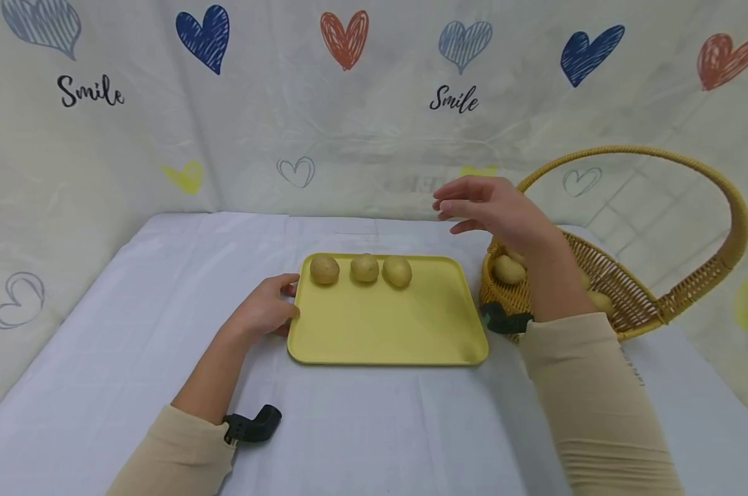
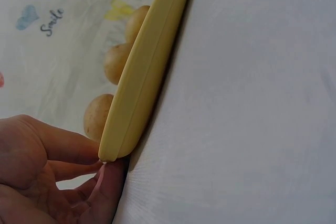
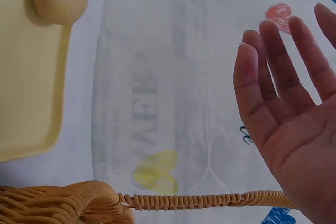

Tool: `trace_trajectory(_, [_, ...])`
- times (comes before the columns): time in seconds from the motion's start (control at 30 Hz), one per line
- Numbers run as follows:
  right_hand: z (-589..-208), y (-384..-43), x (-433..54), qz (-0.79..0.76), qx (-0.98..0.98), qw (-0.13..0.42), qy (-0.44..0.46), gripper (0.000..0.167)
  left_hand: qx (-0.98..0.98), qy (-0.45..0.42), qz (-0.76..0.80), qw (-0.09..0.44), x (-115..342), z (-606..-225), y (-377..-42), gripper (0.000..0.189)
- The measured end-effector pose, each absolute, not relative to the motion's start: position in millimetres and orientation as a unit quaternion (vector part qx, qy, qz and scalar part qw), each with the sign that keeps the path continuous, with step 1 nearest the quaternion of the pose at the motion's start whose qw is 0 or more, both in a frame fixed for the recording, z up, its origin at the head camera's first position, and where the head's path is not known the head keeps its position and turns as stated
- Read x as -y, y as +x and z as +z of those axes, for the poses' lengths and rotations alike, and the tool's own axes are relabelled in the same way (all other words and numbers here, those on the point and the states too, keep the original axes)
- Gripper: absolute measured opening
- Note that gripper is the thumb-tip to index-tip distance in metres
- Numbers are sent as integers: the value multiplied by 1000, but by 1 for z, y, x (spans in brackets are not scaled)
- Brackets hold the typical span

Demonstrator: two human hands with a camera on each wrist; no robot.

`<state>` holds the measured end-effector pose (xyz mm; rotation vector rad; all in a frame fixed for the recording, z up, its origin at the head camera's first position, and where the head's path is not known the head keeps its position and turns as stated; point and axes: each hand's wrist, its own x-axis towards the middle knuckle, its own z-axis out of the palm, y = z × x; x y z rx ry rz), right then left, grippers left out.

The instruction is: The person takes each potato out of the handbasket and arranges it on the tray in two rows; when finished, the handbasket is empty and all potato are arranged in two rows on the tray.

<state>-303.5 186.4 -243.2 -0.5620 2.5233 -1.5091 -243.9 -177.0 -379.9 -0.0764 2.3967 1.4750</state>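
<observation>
My left hand [image 1: 265, 306] is at the left edge of a yellow rectangular tray [image 1: 386, 331]. In the left wrist view its thumb and fingers grip the tray's rim [image 2: 118, 140]. Three potatoes lie in a row along the tray's far side: a left one [image 1: 324, 269], a middle one [image 1: 364, 268] and a right one [image 1: 397, 271]. My right hand [image 1: 488, 207] is raised beside the basket's handle, fingers spread and slightly bent. Nothing is in its palm [image 3: 304, 145]. Below it a wicker basket [image 1: 625, 275] holds several potatoes [image 1: 509, 269], partly hidden by my forearm.
The basket's tall arched handle [image 1: 736, 213] rises at the right, next to my right arm. A white cloth [image 1: 361, 434] covers the table. Behind it hangs a backdrop [image 1: 386, 131] printed with hearts. Each wrist wears a black camera strap [image 1: 253, 424].
</observation>
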Motion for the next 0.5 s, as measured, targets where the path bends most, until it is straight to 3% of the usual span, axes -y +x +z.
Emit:
trace_trajectory(0.13, [-240,-305,-193,-491,-844,80,-200,30,-841,-25,517,161,178,-381,-243,82])
trace_trajectory(0.5, [-230,-305,-222,-434,-875,116,-183,35,-842,-23,513,163,179,-379,-242,82])
